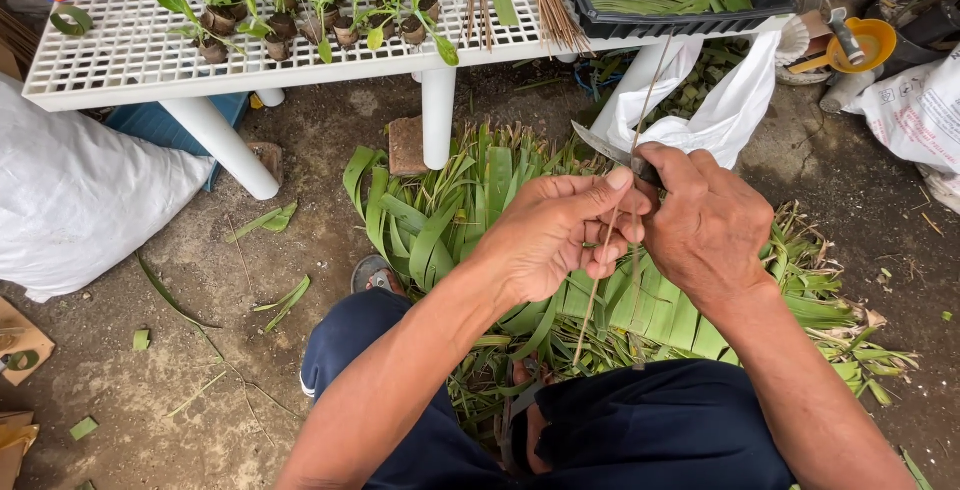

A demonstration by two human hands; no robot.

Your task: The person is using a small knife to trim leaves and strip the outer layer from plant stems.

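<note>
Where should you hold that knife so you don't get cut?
Hold the knife by its handle, the end hidden inside the right hand, coming from the right side. The bare pointed blade sticks out up and to the left, so that part stays untouched. The left hand pinches the thin stick just below the blade.

left hand [560, 235] and right hand [705, 225] on thin stick [610, 240] and knife [612, 150], over green leaves [440, 220]
</note>
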